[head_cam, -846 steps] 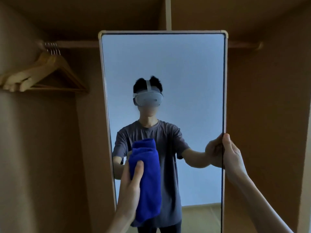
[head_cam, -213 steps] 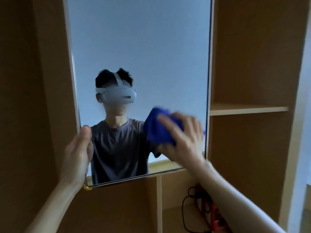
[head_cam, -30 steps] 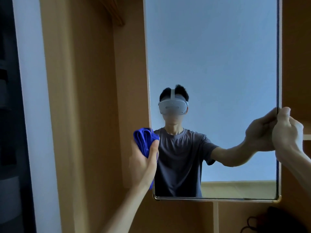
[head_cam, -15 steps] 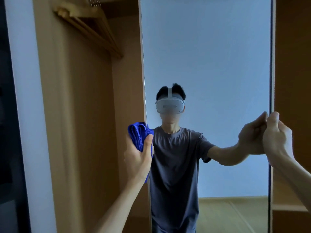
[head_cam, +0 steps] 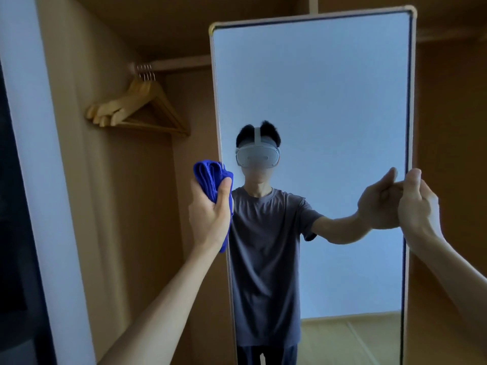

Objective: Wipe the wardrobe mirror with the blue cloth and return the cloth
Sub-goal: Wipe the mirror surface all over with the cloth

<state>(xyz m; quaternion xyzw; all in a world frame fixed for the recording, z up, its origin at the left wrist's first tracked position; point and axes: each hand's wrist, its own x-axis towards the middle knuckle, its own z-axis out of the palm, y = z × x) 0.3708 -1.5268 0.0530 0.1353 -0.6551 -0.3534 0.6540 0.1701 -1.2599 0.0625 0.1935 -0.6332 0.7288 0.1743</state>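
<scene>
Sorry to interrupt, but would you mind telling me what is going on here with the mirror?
A person is cleaning the wardrobe mirror. The left hand grips a bunched blue cloth at the mirror's left edge, while the right hand holds its right edge to steady it. Wooden hangers hang on the rail inside the wardrobe, left of the mirror. The cloth has not yet been put back.
</scene>
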